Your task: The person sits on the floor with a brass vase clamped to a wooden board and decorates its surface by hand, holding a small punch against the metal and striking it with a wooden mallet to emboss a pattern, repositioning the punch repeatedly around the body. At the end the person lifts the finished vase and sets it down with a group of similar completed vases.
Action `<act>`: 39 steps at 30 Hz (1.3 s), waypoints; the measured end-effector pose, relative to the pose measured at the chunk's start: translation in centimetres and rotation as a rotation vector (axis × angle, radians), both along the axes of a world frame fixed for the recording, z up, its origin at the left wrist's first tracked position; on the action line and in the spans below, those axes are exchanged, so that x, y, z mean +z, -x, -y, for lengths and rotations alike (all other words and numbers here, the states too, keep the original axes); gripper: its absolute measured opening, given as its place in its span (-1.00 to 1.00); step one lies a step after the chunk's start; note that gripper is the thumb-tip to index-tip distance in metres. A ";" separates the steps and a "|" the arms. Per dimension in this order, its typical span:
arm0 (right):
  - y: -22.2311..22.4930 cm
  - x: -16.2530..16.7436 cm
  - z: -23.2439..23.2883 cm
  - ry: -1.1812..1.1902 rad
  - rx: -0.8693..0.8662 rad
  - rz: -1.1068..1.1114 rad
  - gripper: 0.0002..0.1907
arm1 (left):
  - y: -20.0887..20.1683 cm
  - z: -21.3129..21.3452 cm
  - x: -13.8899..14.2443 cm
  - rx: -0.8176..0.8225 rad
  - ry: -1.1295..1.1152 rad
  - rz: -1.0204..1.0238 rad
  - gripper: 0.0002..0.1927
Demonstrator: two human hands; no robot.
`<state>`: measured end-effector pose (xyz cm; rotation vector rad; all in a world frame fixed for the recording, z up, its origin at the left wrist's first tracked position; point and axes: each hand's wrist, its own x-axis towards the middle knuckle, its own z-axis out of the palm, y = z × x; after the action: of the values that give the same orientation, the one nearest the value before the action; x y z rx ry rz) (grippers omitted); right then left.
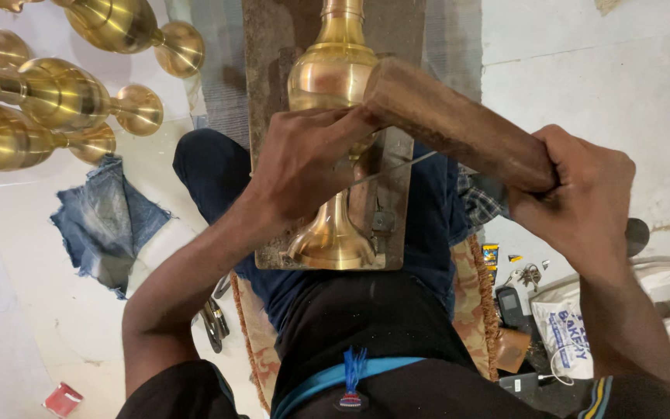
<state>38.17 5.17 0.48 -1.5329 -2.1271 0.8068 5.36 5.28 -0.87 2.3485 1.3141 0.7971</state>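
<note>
Centrally, a brass vase (333, 85) lies on its side along a worn board (397, 194) that rests across the person's lap, its flared foot toward the body and its neck pointing away. The left hand (304, 159) is curled shut over the vase's narrow waist, pressing it to the board and pinching a thin metal rod (397, 165) that sticks out to the right of the vase. The right hand (583, 194) is right of the vase, closed around the handle end of a thick wooden mallet (451, 124); the mallet's head end touches the vase's round belly just above the left hand.

Left of the vase, on the pale floor (599, 70), several more brass vessels (56, 101) lie in a group, and nearer the body a scrap of denim (106, 221). Pliers (212, 318) lie by the left forearm. Right of the vase, past the right wrist, are a bunch of keys (529, 274), a phone (510, 306) and a white bag (568, 326). A small red packet (62, 399) sits far below-left of the vase.
</note>
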 end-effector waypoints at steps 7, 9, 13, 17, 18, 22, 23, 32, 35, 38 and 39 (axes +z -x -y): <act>2.3 0.3 -1.8 0.064 0.022 -0.195 -0.80 | -0.1 0.6 0.2 0.055 0.046 0.066 -0.38; 2.6 0.8 -2.1 0.077 0.028 -0.191 -0.80 | -0.1 0.8 0.2 0.066 -0.008 0.089 -0.36; 3.3 1.9 -2.1 0.065 0.017 -0.126 -0.80 | -0.4 0.9 -0.3 0.095 -0.024 0.084 -0.41; 3.3 2.9 -1.6 -0.110 0.122 0.212 -0.75 | -0.6 1.3 -0.8 0.117 -0.065 0.098 -0.42; 3.3 3.0 -1.4 -0.026 0.067 0.087 -0.78 | -0.6 1.4 -0.8 0.123 -0.071 0.092 -0.44; 3.6 3.0 -0.6 -0.096 0.052 0.089 -0.77 | -0.2 1.5 -1.2 0.129 -0.012 0.080 -0.48; 3.6 3.1 -0.4 -0.205 0.108 0.215 -0.72 | -0.3 1.9 -1.3 0.133 -0.050 0.073 -0.46; 4.7 2.2 0.5 -0.069 -0.108 -0.186 -0.77 | 0.3 2.0 -2.8 0.043 -0.134 0.014 -0.42; 3.9 1.2 1.4 -0.165 0.073 0.021 -0.66 | 0.8 2.2 -2.9 -0.019 -0.120 0.046 -0.46; 4.0 -0.9 2.4 -0.004 -0.084 -0.180 -0.74 | 0.7 2.2 -2.9 -0.010 -0.157 0.044 -0.49; 3.7 -1.3 2.7 -0.052 -0.095 -0.168 -0.77 | 0.7 2.2 -2.8 -0.013 -0.176 0.047 -0.50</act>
<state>34.42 2.49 -0.86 -1.4730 -1.9257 0.8104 4.65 3.11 -3.71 2.4527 1.2543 0.9957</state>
